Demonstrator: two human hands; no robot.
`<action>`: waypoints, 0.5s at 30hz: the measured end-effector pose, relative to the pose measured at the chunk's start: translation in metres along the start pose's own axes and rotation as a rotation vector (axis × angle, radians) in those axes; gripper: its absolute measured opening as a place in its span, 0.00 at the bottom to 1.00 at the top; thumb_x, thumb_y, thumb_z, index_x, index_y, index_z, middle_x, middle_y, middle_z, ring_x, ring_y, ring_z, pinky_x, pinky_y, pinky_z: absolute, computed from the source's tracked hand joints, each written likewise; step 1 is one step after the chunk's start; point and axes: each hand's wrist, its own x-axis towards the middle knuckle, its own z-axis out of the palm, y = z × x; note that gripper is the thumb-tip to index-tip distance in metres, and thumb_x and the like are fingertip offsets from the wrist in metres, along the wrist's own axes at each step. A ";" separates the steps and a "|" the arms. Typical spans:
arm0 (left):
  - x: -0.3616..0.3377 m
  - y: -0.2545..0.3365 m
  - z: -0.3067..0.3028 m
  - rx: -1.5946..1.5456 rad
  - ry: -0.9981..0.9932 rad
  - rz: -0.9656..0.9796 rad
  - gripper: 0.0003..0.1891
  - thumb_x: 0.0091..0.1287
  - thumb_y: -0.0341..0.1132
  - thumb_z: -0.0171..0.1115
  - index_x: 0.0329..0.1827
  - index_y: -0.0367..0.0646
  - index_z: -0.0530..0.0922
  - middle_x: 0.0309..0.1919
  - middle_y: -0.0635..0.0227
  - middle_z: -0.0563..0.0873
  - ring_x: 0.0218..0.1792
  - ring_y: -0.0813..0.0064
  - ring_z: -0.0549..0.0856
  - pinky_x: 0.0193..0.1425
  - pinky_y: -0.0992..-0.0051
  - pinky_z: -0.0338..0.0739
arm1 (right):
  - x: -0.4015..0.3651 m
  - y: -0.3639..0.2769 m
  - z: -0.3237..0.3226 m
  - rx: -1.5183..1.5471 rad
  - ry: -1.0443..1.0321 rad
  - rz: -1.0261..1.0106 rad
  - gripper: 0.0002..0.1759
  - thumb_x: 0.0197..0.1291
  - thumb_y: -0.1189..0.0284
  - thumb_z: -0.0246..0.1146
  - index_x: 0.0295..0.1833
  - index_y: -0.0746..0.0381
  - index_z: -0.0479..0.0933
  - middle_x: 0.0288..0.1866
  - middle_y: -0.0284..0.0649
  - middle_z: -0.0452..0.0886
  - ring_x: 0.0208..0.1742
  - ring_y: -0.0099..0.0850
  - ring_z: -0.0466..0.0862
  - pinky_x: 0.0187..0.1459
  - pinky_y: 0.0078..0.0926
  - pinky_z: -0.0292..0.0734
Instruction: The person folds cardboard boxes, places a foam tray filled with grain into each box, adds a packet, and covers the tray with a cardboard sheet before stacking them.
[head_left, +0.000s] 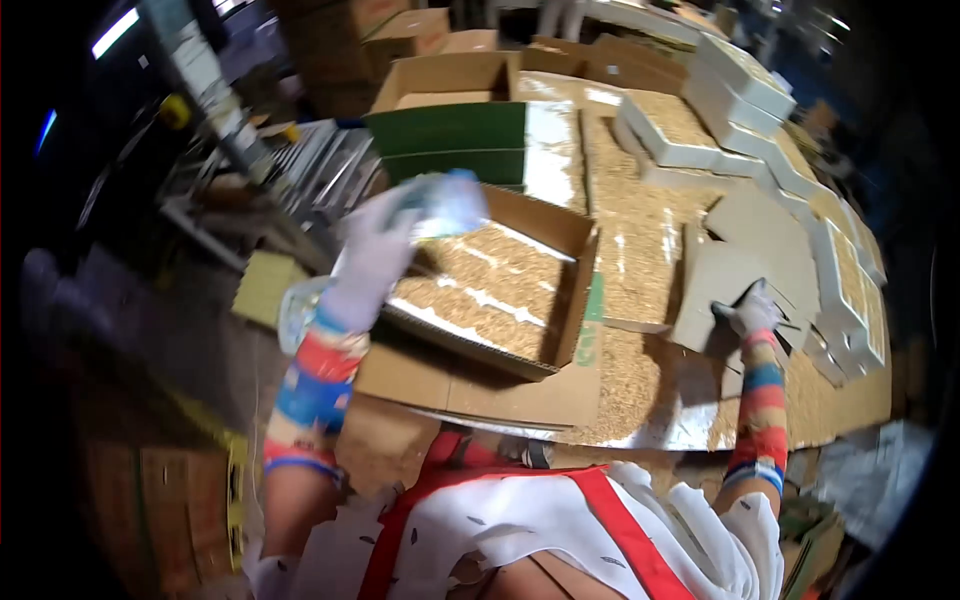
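My left hand (375, 245), in a pale glove, is blurred by motion over the left side of an open cardboard box (582, 300). It holds a shiny, bluish clear plastic piece (455, 205), too smeared to make out further. Inside the box are rows of tan, crumbly-looking material (500, 270) with white strips between them. At the right, my right hand (755, 310), gloved with dark fingertips, has its fingers apart at loose greyish cardboard sheets (745, 260), which overlap at an angle on the table.
White foam trays (735, 85) filled with tan material are stacked along the table's right and back. A green-sided carton (450, 140) stands behind the box. Tan crumbs cover the table (640, 400). Metal rollers (315, 165) lie to the left, beside a yellow box (268, 288).
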 end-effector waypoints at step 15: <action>0.023 -0.076 0.064 0.241 -0.946 -0.026 0.35 0.51 0.38 0.69 0.65 0.45 0.72 0.51 0.55 0.83 0.49 0.63 0.82 0.56 0.71 0.76 | -0.147 -0.083 -0.176 0.862 0.794 -1.080 0.17 0.58 0.78 0.58 0.54 0.60 0.75 0.41 0.46 0.80 0.40 0.40 0.82 0.40 0.33 0.77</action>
